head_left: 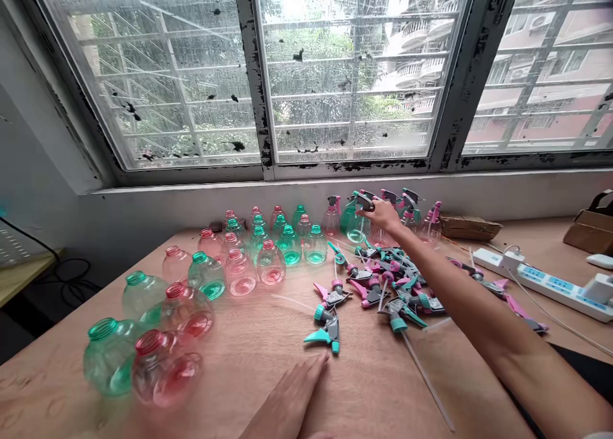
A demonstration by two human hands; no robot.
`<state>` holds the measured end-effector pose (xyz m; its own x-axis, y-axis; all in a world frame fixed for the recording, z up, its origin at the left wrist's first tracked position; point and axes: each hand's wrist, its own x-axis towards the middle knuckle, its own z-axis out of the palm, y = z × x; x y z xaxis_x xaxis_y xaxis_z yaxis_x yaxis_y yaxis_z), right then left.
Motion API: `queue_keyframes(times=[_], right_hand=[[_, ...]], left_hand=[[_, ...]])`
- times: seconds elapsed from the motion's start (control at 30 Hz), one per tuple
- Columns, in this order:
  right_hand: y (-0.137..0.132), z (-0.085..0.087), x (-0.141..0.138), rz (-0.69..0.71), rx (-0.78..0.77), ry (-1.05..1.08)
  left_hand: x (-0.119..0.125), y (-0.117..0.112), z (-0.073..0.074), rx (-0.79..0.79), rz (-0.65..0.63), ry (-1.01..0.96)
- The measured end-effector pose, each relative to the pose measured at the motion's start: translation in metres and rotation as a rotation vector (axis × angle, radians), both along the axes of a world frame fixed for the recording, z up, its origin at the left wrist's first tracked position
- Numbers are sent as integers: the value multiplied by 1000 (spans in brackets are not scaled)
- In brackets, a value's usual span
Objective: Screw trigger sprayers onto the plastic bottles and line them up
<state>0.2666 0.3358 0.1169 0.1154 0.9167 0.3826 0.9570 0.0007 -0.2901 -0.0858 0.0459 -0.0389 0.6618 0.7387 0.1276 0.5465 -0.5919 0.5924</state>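
My right hand is stretched far across the wooden table, closed round the grey trigger head of a teal spray bottle standing in the row of assembled bottles by the wall. My left hand lies flat, fingers together and extended, on the table near the front edge, holding nothing. Just beyond its fingertips lies a teal and grey spray trigger. A heap of pink and teal trigger heads with thin dip tubes lies under my right forearm.
Several uncapped green and pink bottles stand in a band from near left to the far wall. A white power strip with cable, a cardboard box and a brown packet sit at the right. A window spans the back.
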Motion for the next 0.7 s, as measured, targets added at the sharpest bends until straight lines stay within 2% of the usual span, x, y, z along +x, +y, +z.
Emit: queue_keyframes(times=[0.13,0.27,0.4,0.57,0.63,0.7], right_hand=[[22,-6,-8,-56,-64,-6],[37,-13,-13,-109,-100,-18],[42,-19,-13,-144,-103,-18],[27,-14,-10,-108,23,-41],[14,-8,-13,-59,132,-76],[0,-2,-22,38,216,-128]], left_hand=[[-2,-1,7,-18,-11,27],[4,2,14,39,-53,3],[7,9,9,75,-101,-9],[4,11,-4,66,-69,37],[4,6,2,72,-63,42],[7,-1,17,58,-38,36]])
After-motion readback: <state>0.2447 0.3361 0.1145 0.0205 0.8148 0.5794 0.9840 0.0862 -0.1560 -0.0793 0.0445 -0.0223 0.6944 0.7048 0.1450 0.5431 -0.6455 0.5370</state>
